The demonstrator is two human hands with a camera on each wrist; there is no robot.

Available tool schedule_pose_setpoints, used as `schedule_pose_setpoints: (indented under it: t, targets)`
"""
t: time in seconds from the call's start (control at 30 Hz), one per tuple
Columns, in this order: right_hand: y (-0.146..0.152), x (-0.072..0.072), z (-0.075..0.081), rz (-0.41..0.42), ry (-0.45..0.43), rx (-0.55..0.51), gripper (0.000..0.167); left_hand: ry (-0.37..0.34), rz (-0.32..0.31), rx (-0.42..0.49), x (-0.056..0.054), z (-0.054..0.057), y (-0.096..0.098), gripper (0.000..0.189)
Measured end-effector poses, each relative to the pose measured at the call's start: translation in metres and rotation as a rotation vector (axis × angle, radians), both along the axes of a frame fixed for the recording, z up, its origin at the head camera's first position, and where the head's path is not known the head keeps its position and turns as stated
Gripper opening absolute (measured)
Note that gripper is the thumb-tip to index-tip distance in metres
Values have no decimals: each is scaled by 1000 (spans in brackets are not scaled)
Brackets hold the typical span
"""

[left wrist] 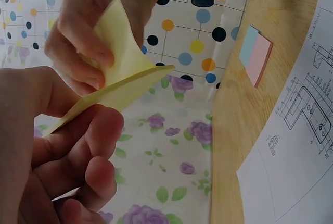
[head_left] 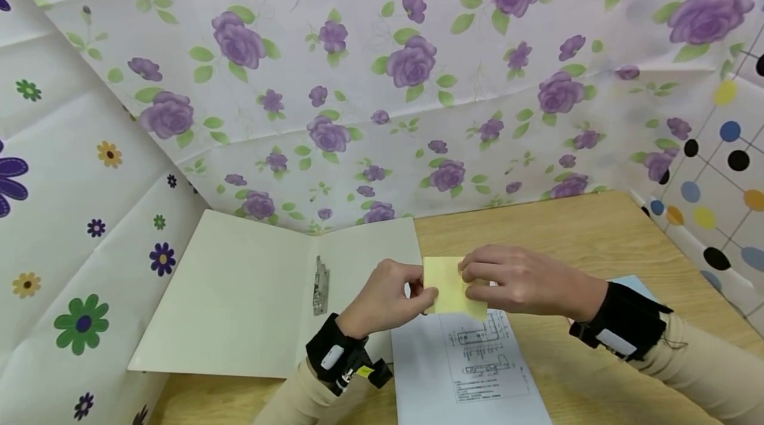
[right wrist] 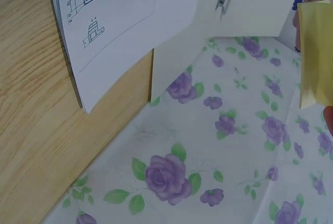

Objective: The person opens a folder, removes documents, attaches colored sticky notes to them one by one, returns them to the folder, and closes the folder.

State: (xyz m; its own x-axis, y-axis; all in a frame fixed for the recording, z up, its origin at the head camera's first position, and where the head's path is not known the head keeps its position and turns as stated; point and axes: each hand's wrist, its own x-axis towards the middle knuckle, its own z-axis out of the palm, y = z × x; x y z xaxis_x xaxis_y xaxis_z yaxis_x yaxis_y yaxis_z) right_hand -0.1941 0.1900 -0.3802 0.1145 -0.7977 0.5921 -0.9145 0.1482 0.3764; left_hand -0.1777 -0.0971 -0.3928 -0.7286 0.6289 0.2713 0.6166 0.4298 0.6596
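Note:
A yellow sticky note pad (head_left: 443, 284) is held up above the table, over the printed sheets (head_left: 471, 372). My left hand (head_left: 384, 298) pinches the pad's left edge between thumb and fingers. At its right side, my right hand (head_left: 525, 280) pinches the top sticky note (left wrist: 118, 39). In the left wrist view this note bends up from the pad, still joined to it along one end. The right wrist view shows only part of the yellow paper (right wrist: 317, 52) at its right edge.
An open white folder (head_left: 251, 292) with a metal clip (head_left: 320, 289) lies on the wooden table (head_left: 537, 226), left of and partly under the printed sheets. Blue and pink sticky pads (left wrist: 260, 60) lie at the right. Patterned cloth (head_left: 358, 113) stands behind and at both sides.

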Motion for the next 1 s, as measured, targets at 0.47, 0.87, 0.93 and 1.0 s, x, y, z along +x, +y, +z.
schedule_pose_setpoints:
  t: [0.47, 0.87, 0.93, 1.0]
  targets:
    - [7, 0, -6, -37, -80, 21, 48, 29, 79, -15, -1, 1, -14, 27]
    - [5, 1, -6, -30, -75, 2, 47, 1, 77, -3, 3, 5, -28, 29]
    - [5, 0, -5, -19, -72, -4, 45, 6, 80, -4, 3, 5, -30, 30]
    - [5, 0, -5, -21, -67, -2, 45, 7, 80, -4, 3, 5, -33, 31]
